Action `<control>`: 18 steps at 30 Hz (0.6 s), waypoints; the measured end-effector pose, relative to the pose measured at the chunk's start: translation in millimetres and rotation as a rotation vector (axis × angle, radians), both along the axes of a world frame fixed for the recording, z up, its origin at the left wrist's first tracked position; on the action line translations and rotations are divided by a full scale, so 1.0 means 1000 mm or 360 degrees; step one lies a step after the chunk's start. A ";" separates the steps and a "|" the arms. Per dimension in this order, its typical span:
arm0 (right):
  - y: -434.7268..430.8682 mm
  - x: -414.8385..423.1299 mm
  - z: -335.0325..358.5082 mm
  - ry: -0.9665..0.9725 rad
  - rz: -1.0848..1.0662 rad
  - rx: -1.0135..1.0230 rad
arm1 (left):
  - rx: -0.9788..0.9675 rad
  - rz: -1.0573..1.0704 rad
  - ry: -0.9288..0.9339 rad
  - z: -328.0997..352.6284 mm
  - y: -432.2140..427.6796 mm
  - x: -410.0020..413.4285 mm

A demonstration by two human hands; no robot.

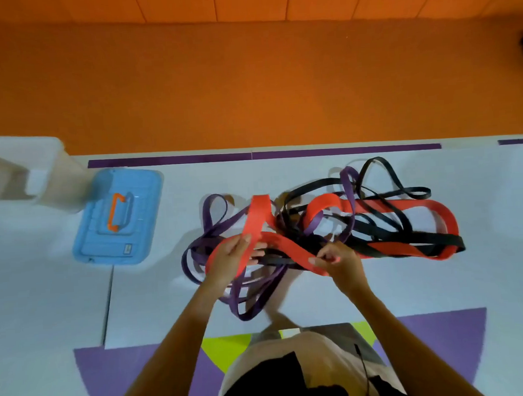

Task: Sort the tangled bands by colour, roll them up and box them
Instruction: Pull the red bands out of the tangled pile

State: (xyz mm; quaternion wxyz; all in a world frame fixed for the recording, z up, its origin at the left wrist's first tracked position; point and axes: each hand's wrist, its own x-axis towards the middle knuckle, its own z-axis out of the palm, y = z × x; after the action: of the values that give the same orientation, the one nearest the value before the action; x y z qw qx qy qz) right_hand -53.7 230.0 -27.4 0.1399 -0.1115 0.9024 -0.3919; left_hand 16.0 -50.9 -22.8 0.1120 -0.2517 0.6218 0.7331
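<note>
Centre of frame: left hand (pixel 231 256) and right hand (pixel 339 262) each grip the red band (pixel 259 213), tangled with purple bands (pixel 348 198) and black bands (pixel 446 240); blue lid (pixel 137 190) at centre left.

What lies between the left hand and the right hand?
In the head view, a stretch of the red band runs between the left hand and right hand, over black strands.

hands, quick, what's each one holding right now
Left hand: grips the red band.
Right hand: pinches the same red band.
</note>
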 end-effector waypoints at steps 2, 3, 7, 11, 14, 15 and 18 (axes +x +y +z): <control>0.007 0.007 0.003 0.0063 0.0082 0.0061 | 0.0147 0.0478 -0.0023 0.009 -0.025 -0.007; 0.011 0.010 0.004 0.0089 0.0106 0.0089 | 0.0177 0.0672 -0.0076 0.012 -0.039 -0.012; 0.030 0.016 0.007 0.0245 0.0125 0.0160 | -0.0114 0.0728 -0.0433 0.011 -0.086 -0.021; 0.044 0.024 0.012 0.0305 0.0089 0.0240 | -0.0942 0.0357 -0.0593 0.006 -0.097 -0.019; 0.043 0.029 0.013 0.0234 0.0022 0.0243 | -0.1455 0.0308 -0.0679 0.007 -0.079 -0.016; 0.041 0.029 0.014 0.0204 0.0008 0.0228 | -0.1639 0.0257 -0.0645 0.008 -0.071 -0.017; 0.032 0.027 0.016 0.0118 0.0010 0.0126 | -0.1940 0.0092 -0.0300 0.010 -0.041 -0.027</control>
State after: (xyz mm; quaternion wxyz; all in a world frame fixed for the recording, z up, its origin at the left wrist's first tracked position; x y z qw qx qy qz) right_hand -26.8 261.7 -11.6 0.1121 -0.1233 0.9214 -0.3511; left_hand -11.4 -92.2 -12.4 -0.0175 -0.3509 0.9092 0.2233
